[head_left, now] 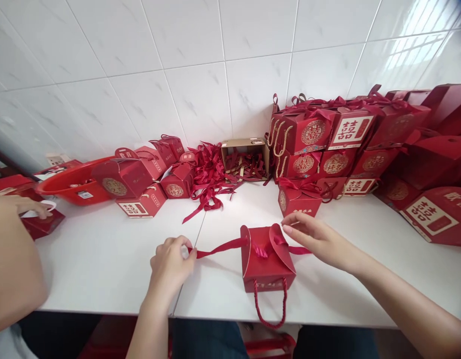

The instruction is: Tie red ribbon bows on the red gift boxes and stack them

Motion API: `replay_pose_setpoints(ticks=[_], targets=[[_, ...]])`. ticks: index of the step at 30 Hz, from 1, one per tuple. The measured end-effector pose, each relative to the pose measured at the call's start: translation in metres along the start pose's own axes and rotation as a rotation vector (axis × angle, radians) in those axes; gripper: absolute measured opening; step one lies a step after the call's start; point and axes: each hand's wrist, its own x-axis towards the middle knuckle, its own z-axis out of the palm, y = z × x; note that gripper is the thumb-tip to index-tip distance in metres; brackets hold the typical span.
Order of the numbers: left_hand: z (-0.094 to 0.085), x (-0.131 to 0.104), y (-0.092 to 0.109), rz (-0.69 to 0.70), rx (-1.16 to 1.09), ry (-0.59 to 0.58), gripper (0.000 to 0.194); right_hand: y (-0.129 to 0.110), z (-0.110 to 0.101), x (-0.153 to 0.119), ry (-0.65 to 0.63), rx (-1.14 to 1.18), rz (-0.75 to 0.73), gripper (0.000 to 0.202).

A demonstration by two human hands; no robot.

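A red gift box (269, 276) stands on the white table in front of me, its curved top flaps folded inward and a red rope handle (270, 325) drooping over the table's front edge. A dark red ribbon (223, 248) runs through the flaps and sticks out on both sides. Pinched in the fingers of my left hand (172, 262) is the ribbon's left end, drawn out nearly straight. My right hand (316, 239) hovers at the box's right side, fingers apart, close above the other ribbon end (300, 250); no grip on it shows.
Finished-looking red boxes (327, 134) are stacked at the right against the tiled wall. A heap of ribbons (210, 167) and a cardboard box (267, 159) of strips lie at the back. Left are more boxes (140, 199), an orange-red basin (80, 184) and another person's hand (34, 205).
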Motion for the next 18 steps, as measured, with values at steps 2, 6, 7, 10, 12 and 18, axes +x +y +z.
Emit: replay_pose_setpoints(ticks=[2, 6, 7, 10, 12, 18], targets=[[0.003, -0.003, 0.013, 0.063, -0.143, 0.071, 0.012, 0.003, 0.004, -0.002, -0.057, 0.029, -0.004, 0.035], [0.010, -0.018, 0.065, 0.141, -0.653, -0.199, 0.022, 0.005, 0.013, -0.002, -0.085, 0.081, 0.018, 0.040], [0.011, -0.022, 0.075, 0.125, -0.726, -0.294, 0.024, 0.006, 0.014, -0.002, -0.097, 0.116, 0.036, 0.041], [0.011, -0.026, 0.088, 0.069, -0.798, -0.465, 0.027, 0.013, 0.011, -0.001, -0.104, 0.251, 0.097, 0.040], [0.010, -0.024, 0.086, 0.075, -0.782, -0.502, 0.027, 0.020, 0.008, -0.002, -0.085, 0.375, 0.120, 0.039], [-0.009, -0.012, 0.076, 0.146, -0.677, -0.509, 0.037, 0.028, -0.007, -0.007, 0.069, 0.540, 0.057, 0.035]])
